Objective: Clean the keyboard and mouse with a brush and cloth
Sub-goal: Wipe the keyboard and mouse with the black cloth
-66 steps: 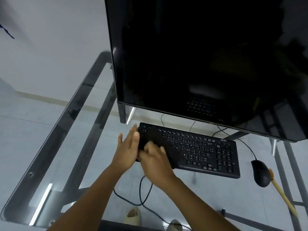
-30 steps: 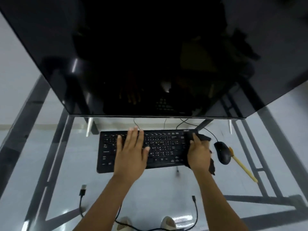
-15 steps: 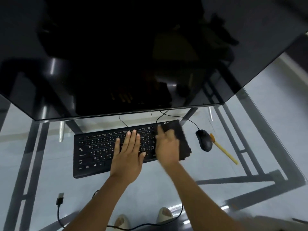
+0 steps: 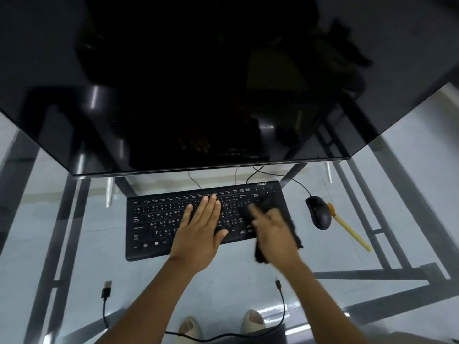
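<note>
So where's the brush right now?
The brush lies unused on the glass desk, on the right of the head view, just beyond the mouse.

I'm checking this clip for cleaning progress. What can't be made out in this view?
Head view only:
- Keys under the left hand and the right hand: hidden.
- Cloth: black on the black keyboard, motion-blurred, edges unclear.
- Brush bristles: partly behind the mouse.
- Dust: too small.

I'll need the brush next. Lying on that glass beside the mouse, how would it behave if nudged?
The brush has a slim, straight handle, so it's probably stiff and light. On the smooth glass desk it may slide or roll easily, perhaps toward the mouse.
</note>
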`<control>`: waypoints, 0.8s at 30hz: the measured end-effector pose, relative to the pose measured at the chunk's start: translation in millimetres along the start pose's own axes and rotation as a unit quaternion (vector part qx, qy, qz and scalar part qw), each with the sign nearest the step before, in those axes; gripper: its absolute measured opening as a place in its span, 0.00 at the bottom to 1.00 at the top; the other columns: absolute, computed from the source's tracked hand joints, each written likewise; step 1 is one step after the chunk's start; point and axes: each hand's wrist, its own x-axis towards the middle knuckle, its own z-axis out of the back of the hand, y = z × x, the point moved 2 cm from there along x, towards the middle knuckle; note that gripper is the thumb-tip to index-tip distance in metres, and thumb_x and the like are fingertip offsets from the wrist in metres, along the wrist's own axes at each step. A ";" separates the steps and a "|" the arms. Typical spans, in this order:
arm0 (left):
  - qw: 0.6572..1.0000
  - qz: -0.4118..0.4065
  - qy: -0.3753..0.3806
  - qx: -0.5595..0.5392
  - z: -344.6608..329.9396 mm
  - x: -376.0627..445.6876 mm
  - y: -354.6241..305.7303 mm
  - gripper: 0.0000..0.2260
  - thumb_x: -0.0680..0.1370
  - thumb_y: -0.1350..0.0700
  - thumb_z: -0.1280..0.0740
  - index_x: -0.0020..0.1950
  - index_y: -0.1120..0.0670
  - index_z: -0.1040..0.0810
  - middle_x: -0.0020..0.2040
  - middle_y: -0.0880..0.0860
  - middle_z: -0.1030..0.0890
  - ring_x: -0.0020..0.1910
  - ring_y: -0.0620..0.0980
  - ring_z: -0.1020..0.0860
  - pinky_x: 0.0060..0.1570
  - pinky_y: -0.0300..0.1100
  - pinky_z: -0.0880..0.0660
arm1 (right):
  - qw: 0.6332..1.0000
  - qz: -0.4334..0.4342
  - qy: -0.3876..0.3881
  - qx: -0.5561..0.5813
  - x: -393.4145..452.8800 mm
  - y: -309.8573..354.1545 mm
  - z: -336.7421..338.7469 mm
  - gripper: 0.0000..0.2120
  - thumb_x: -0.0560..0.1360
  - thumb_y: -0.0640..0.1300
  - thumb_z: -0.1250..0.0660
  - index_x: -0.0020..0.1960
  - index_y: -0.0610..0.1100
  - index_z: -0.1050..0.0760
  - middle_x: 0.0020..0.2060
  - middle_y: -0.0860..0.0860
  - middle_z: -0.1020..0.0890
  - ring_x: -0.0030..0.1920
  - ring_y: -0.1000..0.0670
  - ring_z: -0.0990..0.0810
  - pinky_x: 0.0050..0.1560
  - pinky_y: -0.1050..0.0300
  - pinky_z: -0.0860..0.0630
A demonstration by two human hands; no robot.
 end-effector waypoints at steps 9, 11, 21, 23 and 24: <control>0.985 0.146 -0.044 -0.076 31.3 -63.4 103.3 0.44 0.72 0.26 0.50 0.78 0.53 0.54 0.79 0.48 0.56 0.76 0.43 0.60 0.74 0.54 0.60 | 0.991 -0.124 -0.047 -0.016 35.7 42.6 -15.0 0.19 0.75 0.40 0.35 0.66 0.38 0.26 0.43 0.39 0.25 0.33 0.38 0.23 0.37 0.48 0.23; 0.985 0.121 -0.032 -0.119 29.5 -67.4 111.4 0.47 0.70 0.25 0.48 0.78 0.52 0.55 0.78 0.46 0.58 0.76 0.42 0.61 0.74 0.53 0.56 | 1.000 -0.006 -0.018 0.010 17.0 92.6 -32.6 0.22 0.70 0.41 0.29 0.64 0.41 0.25 0.40 0.45 0.24 0.31 0.44 0.24 0.33 0.54 0.25; 0.971 0.158 -0.034 -0.175 28.2 -84.9 130.7 0.53 0.65 0.24 0.41 0.78 0.50 0.61 0.78 0.45 0.56 0.76 0.41 0.60 0.74 0.50 0.64 | 1.000 0.002 -0.012 0.012 56.5 129.0 -48.6 0.19 0.76 0.39 0.36 0.66 0.42 0.26 0.43 0.43 0.25 0.35 0.42 0.24 0.39 0.49 0.23; 0.964 0.164 -0.046 -0.202 25.5 -89.4 128.4 0.52 0.65 0.24 0.40 0.77 0.49 0.60 0.77 0.44 0.52 0.76 0.41 0.57 0.73 0.47 0.66 | 0.993 0.097 0.038 0.057 26.3 167.0 -57.4 0.20 0.76 0.42 0.39 0.68 0.46 0.28 0.45 0.45 0.25 0.39 0.41 0.24 0.41 0.51 0.27; 0.964 0.162 -0.052 -0.204 24.4 -89.1 128.7 0.52 0.65 0.24 0.41 0.77 0.49 0.60 0.76 0.44 0.51 0.76 0.41 0.56 0.73 0.46 0.66 | 0.980 0.166 0.091 0.067 11.7 182.3 -59.1 0.20 0.77 0.44 0.43 0.67 0.47 0.29 0.47 0.45 0.25 0.43 0.42 0.25 0.44 0.51 0.29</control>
